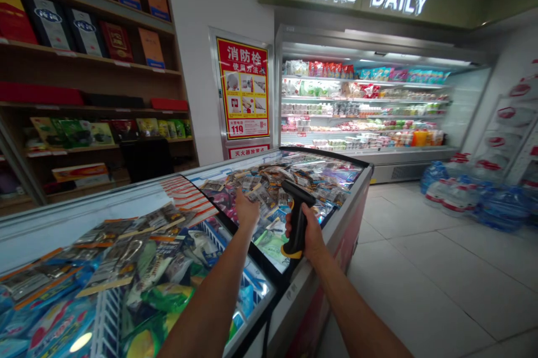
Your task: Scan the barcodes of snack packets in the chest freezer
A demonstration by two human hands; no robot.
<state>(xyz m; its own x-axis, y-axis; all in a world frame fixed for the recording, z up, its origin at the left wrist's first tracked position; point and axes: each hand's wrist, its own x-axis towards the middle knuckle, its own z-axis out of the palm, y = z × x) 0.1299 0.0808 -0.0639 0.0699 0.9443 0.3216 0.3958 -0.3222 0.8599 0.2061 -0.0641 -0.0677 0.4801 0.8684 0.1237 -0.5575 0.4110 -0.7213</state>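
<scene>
My right hand (310,229) is wrapped round the grip of a black and yellow handheld barcode scanner (298,218), its head pointing up and to the left over the freezer. Stretched further forward, my left hand (247,210) is closed at the edge of a grey plastic snack packet (261,194); its fingertips are partly hidden. Many similar small packets (323,179) lie heaped around and beyond both hands on the chest freezer (290,291). Near the scanner's base, a pale green package (271,246) shows through the glass.
On the left, more flat packets (117,251) lie over frozen bags and a white wire basket (108,313). Shelves of boxes (90,33) stand at the left. Behind is a lit refrigerated display (365,94). Water bottles (504,207) stand on the tiled floor (412,268) at right.
</scene>
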